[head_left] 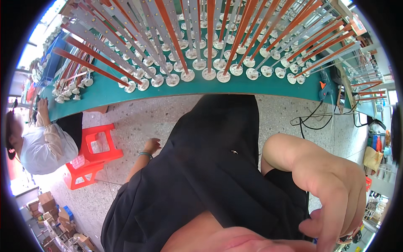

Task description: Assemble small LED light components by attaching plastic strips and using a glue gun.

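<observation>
My left hand (152,146), with a bracelet at the wrist, hangs beside my dark clothing, below the table's level. Its fingers look loosely extended, and nothing shows in them. Large and close to the view, my right hand (336,193) is raised at the lower right with its fingers bent downward. The fingertips run out of sight, so whether it grips anything is hidden. Neither hand touches the table. In front of me, many tall LED strips (169,35), some showing orange faces and some white, stand on round white bases (208,74) across the green tabletop (168,93).
A bundle of similar strips (75,84) lies at the table's left end. At the right end are a glue-gun-like tool (324,89) and black cables (310,119). A red stool (98,145) stands left, beside another person (46,145) at the table. Cardboard boxes (48,201) sit lower left.
</observation>
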Demonstrator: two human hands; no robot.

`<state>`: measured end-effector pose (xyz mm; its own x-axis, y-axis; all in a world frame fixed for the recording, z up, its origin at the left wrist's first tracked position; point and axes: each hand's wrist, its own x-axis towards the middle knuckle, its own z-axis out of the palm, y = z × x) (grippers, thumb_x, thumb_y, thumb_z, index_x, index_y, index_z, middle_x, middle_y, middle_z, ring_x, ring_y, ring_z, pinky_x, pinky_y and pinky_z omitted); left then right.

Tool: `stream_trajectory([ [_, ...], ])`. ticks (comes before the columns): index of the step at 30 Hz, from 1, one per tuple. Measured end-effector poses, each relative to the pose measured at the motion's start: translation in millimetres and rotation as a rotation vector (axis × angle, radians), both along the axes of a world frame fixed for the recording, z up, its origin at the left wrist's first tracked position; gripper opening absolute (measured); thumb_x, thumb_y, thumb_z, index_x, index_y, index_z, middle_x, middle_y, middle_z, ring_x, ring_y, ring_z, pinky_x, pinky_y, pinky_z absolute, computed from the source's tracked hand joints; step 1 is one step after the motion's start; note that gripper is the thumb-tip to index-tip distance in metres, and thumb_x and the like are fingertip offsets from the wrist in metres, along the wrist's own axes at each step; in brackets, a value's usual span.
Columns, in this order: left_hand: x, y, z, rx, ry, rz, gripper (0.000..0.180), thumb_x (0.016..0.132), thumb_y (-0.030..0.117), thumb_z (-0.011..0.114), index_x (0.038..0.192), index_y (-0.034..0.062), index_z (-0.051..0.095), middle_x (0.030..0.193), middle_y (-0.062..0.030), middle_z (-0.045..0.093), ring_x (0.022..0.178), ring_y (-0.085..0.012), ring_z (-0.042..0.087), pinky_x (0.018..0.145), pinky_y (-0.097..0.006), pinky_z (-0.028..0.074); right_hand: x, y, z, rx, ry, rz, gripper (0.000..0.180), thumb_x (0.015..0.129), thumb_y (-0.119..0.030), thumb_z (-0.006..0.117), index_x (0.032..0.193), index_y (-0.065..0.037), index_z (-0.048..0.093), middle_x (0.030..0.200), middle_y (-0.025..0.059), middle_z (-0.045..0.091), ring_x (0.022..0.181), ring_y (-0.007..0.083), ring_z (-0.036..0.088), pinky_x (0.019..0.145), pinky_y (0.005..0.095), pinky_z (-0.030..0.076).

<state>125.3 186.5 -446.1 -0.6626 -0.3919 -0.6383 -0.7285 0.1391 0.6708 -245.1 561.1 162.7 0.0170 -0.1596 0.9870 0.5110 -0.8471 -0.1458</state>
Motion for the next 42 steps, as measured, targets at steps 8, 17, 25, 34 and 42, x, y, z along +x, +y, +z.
stream_trajectory([
  [8,-62,7,56,-0.418,0.174,-0.339,0.035,0.075,0.006,0.071,0.11,0.0035,0.066,0.089,-0.0096,0.071,0.084,-0.0207,0.069,0.074,-0.036,0.055,0,-7,-1,0.215,0.057,0.049,0.027,0.087,-0.013,0.06,0.064,0.001,0.061,0.057,0.0103,0.056,0.052,0.0218,0.055,0.068,0.0419,0.058],
  [17,-188,100,332,0.428,0.569,0.08,0.042,0.086,0.009,0.07,0.124,-0.0002,0.057,0.106,-0.0104,0.066,0.098,-0.0245,0.066,0.086,-0.032,0.053,12,-66,-180,0.942,0.677,-1.406,0.02,0.075,-0.024,0.078,0.089,-0.013,0.069,0.077,0.0028,0.062,0.067,0.0217,0.061,0.064,0.0325,0.048],
  [25,-213,129,407,1.142,0.792,0.106,0.051,0.098,0.024,0.053,0.139,-0.0018,0.038,0.119,-0.0132,0.058,0.111,-0.0266,0.061,0.095,-0.035,0.048,20,-67,-198,0.816,0.464,-1.447,0.021,0.072,-0.01,0.078,0.091,-0.01,0.071,0.081,0.0056,0.066,0.071,0.0243,0.063,0.061,0.0328,0.049],
  [34,-207,126,400,1.198,0.599,0.123,0.041,0.101,0.027,0.043,0.132,-0.0009,0.045,0.106,-0.0101,0.06,0.101,-0.0234,0.064,0.083,-0.031,0.049,18,-63,-206,0.708,0.588,-1.356,0.011,0.081,-0.023,0.07,0.087,-0.015,0.067,0.082,0.001,0.062,0.077,0.0216,0.062,0.066,0.0345,0.048],
  [42,-208,128,399,1.134,0.571,0.106,0.038,0.1,0.024,0.044,0.129,-0.001,0.048,0.105,-0.0102,0.062,0.098,-0.0226,0.064,0.081,-0.03,0.049,18,-62,-208,0.751,0.617,-1.336,0.014,0.079,-0.024,0.072,0.081,-0.013,0.063,0.079,0.0018,0.06,0.074,0.024,0.06,0.066,0.0365,0.047],
])
